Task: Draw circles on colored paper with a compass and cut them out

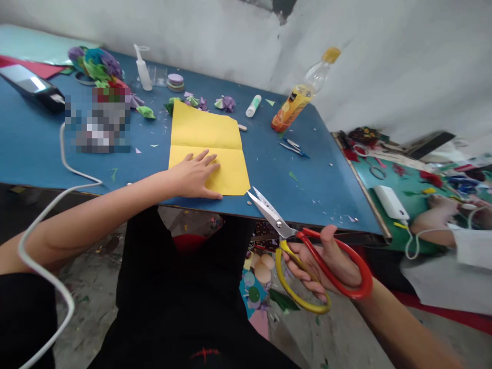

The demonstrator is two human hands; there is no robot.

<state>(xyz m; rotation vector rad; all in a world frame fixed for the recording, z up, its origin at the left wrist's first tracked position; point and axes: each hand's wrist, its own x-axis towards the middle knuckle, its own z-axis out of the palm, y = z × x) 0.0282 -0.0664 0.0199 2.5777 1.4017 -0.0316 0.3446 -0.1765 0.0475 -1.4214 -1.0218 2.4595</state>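
A creased yellow sheet of paper (207, 138) lies on the blue table (307, 179), reaching its near edge. My left hand (194, 174) rests flat on the sheet's near left corner, fingers stretched out. My right hand (326, 264) is off the table's front edge, fingers through the red and yellow handles of a pair of scissors (292, 238). The blades are slightly apart and point up-left toward the paper's near right corner, not touching it.
Paper flowers (96, 64), a glue bottle (143, 69), a glue stick (253, 106), an orange drink bottle (298, 97) and scraps lie at the table's back. A white cable (65, 169) hangs off the left. Another person's arm (442, 228) rests on a green table to the right.
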